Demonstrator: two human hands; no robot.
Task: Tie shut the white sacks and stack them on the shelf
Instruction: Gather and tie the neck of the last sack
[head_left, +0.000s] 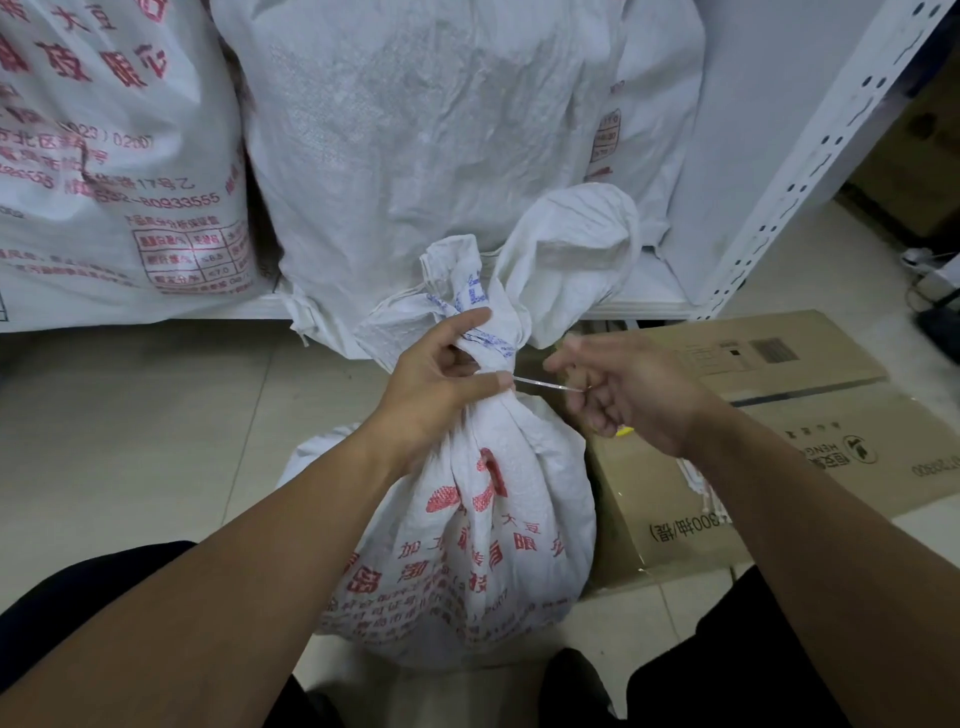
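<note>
two grips: left hand (432, 385) fingers (466, 319) round sack (483, 525) neck, right hand (635, 401) pinching blurred tie (546, 385).

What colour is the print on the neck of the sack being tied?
Blue, on the white sack neck, clearest in the head view.

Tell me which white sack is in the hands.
The red-printed sack on the floor: the left hand grips its gathered neck and the right hand pinches a thin tie. The other sacks rest on the shelf.
</note>
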